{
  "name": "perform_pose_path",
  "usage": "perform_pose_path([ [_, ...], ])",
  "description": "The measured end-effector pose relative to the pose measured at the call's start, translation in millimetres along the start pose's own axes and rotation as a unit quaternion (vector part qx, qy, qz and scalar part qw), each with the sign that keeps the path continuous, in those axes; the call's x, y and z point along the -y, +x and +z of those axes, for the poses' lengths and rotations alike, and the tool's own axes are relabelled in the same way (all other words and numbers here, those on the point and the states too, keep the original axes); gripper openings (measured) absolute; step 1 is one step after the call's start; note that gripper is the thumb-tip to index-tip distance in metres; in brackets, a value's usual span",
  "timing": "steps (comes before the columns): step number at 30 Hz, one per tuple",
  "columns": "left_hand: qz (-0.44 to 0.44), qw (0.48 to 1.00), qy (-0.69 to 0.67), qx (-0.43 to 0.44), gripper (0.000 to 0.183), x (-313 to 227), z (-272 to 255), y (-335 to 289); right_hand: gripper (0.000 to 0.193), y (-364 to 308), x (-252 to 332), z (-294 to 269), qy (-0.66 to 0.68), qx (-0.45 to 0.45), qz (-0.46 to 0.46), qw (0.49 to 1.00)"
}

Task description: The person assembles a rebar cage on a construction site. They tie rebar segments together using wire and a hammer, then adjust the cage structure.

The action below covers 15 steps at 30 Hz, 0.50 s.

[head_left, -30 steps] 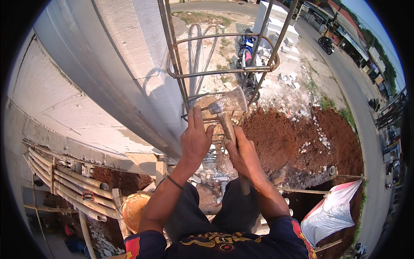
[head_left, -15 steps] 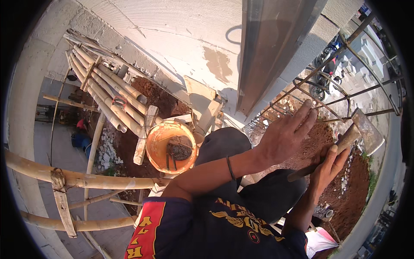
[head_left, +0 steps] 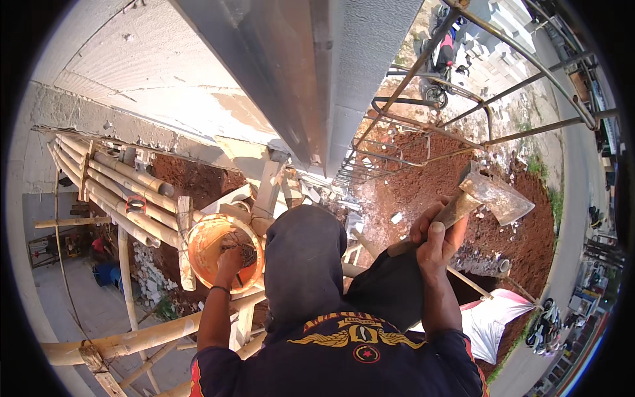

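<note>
My left hand [head_left: 229, 260] reaches down into an orange bucket [head_left: 203, 239] in front of me to the left. Its fingers are at a dark, clumped heap of small pieces in there, too fine to make out, and the fingertips are hardly visible. On the right, my right hand [head_left: 436, 233] is closed round the wooden handle of a hatchet [head_left: 495, 195]. The hatchet's worn, rusty head points up and to the right, away from the wall, over the ground far below. Between both hands are my dark-trousered knees.
Bundled bamboo poles [head_left: 126, 192] lie left of the bucket. A bamboo rail [head_left: 132, 346] crosses at lower left. Ahead, a metal channel [head_left: 284, 79] stands against the pale block wall [head_left: 152, 66]. Steel bars [head_left: 423, 63] jut out at right; reddish soil and a motorcycle [head_left: 433, 92] lie below.
My left hand has swung from beside the hatchet on the right down into the bucket. The right hand still grips the hatchet, now farther left and higher; the view has turned.
</note>
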<state>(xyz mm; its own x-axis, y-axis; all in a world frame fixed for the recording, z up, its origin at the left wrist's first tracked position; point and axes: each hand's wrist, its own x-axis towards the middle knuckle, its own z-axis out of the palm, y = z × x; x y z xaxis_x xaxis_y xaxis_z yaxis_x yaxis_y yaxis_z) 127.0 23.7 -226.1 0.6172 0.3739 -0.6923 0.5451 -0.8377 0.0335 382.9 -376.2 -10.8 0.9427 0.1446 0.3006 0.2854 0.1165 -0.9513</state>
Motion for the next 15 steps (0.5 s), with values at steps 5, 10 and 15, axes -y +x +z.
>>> perform_pose_path([
  [5, 0.003, 0.987, 0.14, 0.077, 0.037, 24, 39, 39, 0.047, -2, -1, -1, 0.03, -0.054, -0.031, 0.998],
  [10, 0.086, 0.978, -0.183, -0.052, 0.03, 81, 101, 86, 0.045, -2, -1, -7, 0.004, -0.076, -0.03, 0.997],
  [15, 0.12, 0.987, 0.071, -0.078, 0.024, 76, 90, 70, 0.048, -3, 4, -11, 0.0, -0.073, -0.023, 0.997],
])
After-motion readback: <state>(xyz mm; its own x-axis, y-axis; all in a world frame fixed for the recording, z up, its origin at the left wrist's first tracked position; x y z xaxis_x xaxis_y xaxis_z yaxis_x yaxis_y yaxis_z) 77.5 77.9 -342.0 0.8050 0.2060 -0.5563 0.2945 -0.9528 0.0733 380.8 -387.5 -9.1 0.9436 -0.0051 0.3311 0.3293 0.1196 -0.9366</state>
